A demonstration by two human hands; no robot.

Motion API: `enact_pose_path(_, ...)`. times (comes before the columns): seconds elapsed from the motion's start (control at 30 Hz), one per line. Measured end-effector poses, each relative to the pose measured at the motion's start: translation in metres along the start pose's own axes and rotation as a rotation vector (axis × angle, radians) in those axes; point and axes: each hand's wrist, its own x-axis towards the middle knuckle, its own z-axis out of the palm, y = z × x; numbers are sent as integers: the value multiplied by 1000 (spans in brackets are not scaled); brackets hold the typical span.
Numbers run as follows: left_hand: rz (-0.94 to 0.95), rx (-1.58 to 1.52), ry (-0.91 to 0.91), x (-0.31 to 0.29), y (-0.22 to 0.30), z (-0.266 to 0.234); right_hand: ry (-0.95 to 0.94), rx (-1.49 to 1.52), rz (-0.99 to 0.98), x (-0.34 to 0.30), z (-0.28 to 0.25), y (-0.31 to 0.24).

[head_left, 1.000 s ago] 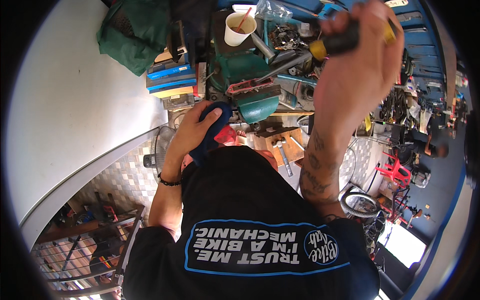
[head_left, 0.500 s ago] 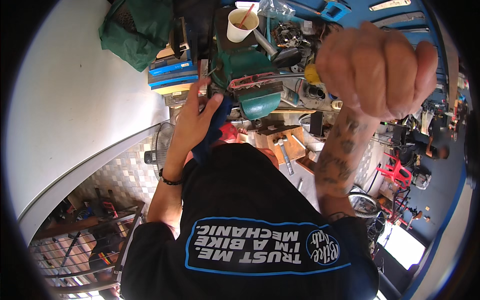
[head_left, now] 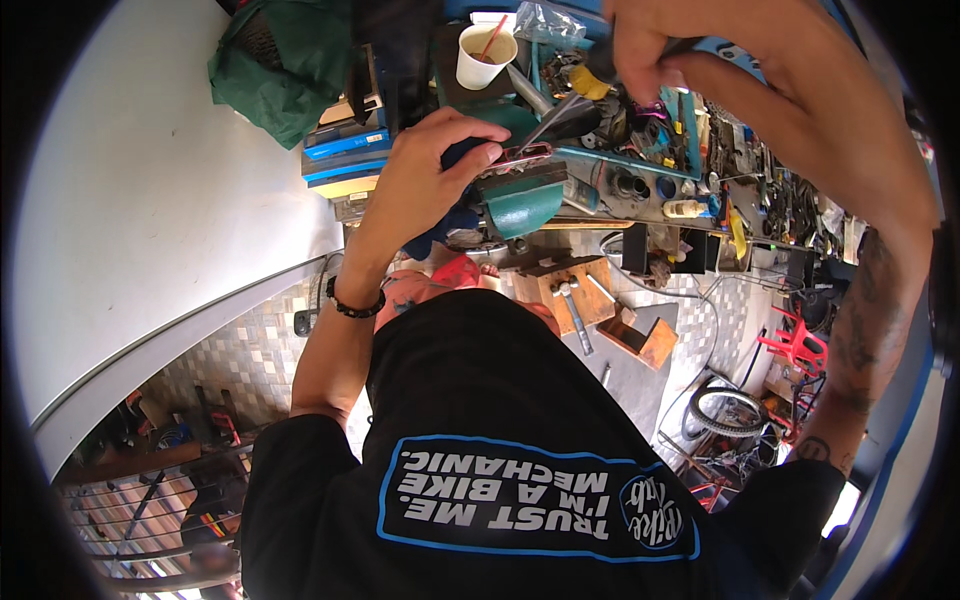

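Observation:
My left hand (head_left: pixel 430 165) is curled around a dark blue cloth (head_left: pixel 445 222), thumb and forefinger beside the jaws of a green bench vise (head_left: pixel 525 205). A narrow pinkish-red metal piece (head_left: pixel 525 155) sits at the top of the jaws. Up at the right, my right hand (head_left: pixel 645 55) grips a metal hand tool with a yellow-and-black handle (head_left: pixel 588 84). Its flat grey blade (head_left: pixel 557 118) slants down toward the red piece; whether they touch I cannot tell. Part of the right hand is cut off by the upper edge.
A white cup (head_left: pixel 485 58) with a red stick stands behind the vise. Blue boxes (head_left: pixel 345 145) and a green bag (head_left: pixel 275 70) lie left. Tools and bottles crowd the bench at right. Below, a hammer (head_left: pixel 575 315) lies on a wooden box (head_left: pixel 540 285).
My right hand has swung up and away, turning over, and the tool's blade now slants more steeply. My left hand has moved right with the cloth, close to the vise jaws.

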Motion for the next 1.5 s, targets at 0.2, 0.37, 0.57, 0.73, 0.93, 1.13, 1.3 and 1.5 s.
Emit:
enact_pose_path(0.2,85,28,43,7,3,-1,-31,-1,-59,0,-3,-2)
enact_pose_path(0.37,222,13,-33,18,14,-1,8,43,-82,0,-2,0)
enact_pose_path(0.57,307,91,-84,38,14,2,85,99,-73,-9,-1,7)
enact_pose_path(0.73,326,-24,-134,43,12,-1,113,97,-50,-13,2,13)
enact_pose_path(0.93,331,41,-166,46,16,-5,123,101,-35,-18,9,22)
enact_pose_path(1.13,315,61,-181,46,19,-9,139,106,-26,-16,7,20)
enact_pose_path(1.3,394,134,-143,41,18,-3,180,117,-44,-17,7,21)
enact_pose_path(1.5,391,155,-22,37,21,-3,287,293,-137,6,15,40)
